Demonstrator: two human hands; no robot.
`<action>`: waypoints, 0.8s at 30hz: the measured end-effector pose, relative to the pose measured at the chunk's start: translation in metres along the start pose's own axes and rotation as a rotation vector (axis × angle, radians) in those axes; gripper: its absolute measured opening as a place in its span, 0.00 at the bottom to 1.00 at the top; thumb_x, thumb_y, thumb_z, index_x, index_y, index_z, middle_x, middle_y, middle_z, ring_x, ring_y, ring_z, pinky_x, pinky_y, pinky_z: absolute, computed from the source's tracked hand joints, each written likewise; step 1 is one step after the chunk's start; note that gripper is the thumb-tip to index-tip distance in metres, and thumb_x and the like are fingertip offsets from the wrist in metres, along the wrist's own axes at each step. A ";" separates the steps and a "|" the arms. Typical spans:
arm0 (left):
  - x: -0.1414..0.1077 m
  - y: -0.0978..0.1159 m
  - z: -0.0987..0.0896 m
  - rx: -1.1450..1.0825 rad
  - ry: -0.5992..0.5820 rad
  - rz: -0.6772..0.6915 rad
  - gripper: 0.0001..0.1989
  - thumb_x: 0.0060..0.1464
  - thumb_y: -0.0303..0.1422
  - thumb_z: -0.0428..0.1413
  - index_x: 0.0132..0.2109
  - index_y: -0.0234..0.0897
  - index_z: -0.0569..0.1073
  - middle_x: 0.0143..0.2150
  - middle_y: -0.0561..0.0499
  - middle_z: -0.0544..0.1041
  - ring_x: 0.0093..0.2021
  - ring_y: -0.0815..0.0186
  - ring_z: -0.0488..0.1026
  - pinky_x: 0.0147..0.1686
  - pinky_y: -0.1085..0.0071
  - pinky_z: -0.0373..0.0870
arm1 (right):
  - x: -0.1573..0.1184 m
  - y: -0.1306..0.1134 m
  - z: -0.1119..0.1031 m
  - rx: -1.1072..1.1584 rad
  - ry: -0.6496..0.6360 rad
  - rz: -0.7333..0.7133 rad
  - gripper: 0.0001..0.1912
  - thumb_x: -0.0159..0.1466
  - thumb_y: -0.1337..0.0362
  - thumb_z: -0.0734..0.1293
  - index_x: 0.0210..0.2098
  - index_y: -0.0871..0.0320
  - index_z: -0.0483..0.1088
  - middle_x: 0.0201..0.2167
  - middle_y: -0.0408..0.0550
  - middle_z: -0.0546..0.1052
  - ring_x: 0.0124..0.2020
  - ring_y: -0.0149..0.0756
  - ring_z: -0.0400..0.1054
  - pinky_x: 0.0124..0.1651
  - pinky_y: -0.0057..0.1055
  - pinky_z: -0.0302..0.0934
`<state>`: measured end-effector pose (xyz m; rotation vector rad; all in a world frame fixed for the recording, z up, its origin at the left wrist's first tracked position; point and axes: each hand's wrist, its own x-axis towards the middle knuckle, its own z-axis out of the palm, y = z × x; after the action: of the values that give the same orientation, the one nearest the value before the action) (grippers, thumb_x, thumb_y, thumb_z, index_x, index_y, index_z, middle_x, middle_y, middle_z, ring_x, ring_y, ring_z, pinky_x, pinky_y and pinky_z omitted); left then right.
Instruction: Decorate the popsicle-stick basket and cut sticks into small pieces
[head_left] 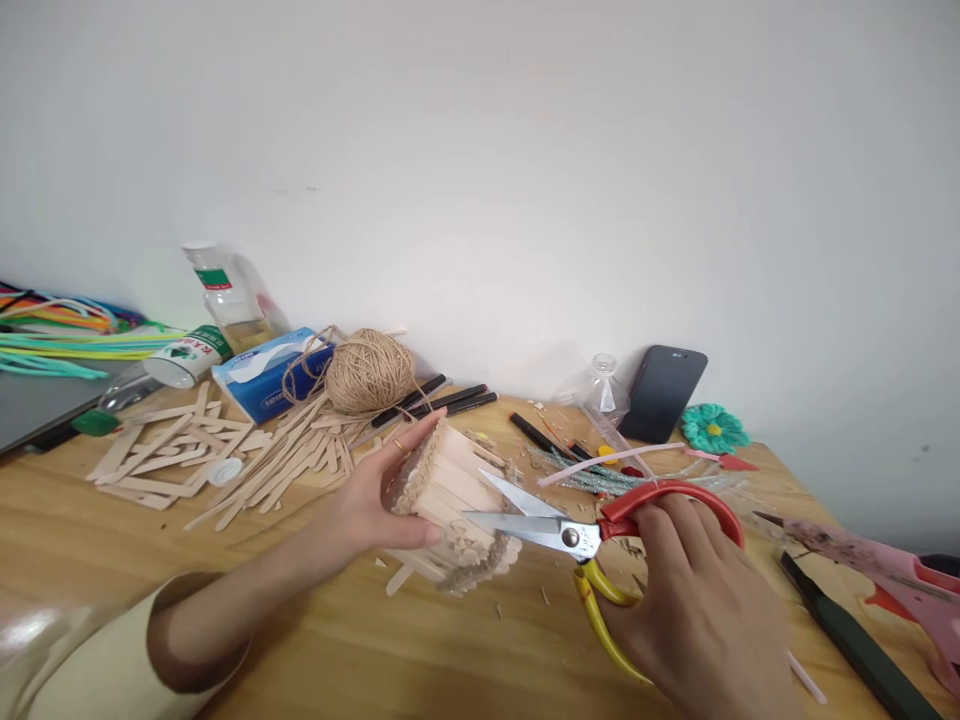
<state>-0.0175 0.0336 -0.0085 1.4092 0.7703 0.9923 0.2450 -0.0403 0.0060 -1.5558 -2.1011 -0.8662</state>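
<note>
Because the small stick-built wooden piece sits just below the middle of my head view, I take it as the centre of my dial. The left hand holds it in a wide grip, thumb on the near face and index finger up along the twine-trimmed edge, which I judge keeps it from turning and leaves the stick face exposed. It is tilted; I can't tell whether it also rests on the table.

At three o'clock the right hand has the scissors, fingers curled in the red loop and thumb at the yellow one. The blades stand parted with their tips towards the piece, likely so I have a choice of angle; I can't tell whether they touch it.

The ball of twine sits near eleven o'clock, against the tissue pack, which may stop it rolling. Loose sticks fan out at nine to ten. The phone leans on the wall at two. Between three and four, the pink glue gun lies beyond the right hand, probably to keep its nozzle away from the fingers.
</note>
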 end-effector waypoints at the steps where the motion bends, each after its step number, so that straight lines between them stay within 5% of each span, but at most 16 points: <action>1: 0.000 0.001 -0.001 0.010 -0.007 -0.009 0.46 0.34 0.37 0.68 0.61 0.44 0.61 0.65 0.47 0.59 0.64 0.46 0.54 0.62 0.51 0.49 | -0.001 0.000 0.001 0.019 -0.016 0.004 0.07 0.52 0.62 0.63 0.30 0.56 0.61 0.28 0.50 0.69 0.29 0.44 0.64 0.28 0.33 0.54; 17: 0.001 -0.001 -0.005 -0.022 -0.163 -0.022 0.46 0.33 0.39 0.69 0.61 0.44 0.61 0.64 0.45 0.62 0.62 0.45 0.58 0.60 0.50 0.54 | 0.000 0.000 0.002 0.186 -0.054 -0.010 0.10 0.47 0.66 0.63 0.30 0.56 0.61 0.28 0.48 0.68 0.28 0.42 0.63 0.27 0.31 0.56; 24: 0.000 0.001 -0.006 0.292 0.066 0.278 0.45 0.38 0.35 0.66 0.63 0.45 0.56 0.65 0.45 0.56 0.65 0.48 0.52 0.63 0.50 0.47 | 0.001 0.003 0.000 0.050 0.047 -0.003 0.05 0.53 0.62 0.62 0.29 0.56 0.62 0.26 0.48 0.69 0.28 0.42 0.64 0.27 0.32 0.54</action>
<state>-0.0230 0.0358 -0.0081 1.7785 0.8057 1.1786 0.2474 -0.0394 0.0073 -1.4933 -2.0772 -0.8368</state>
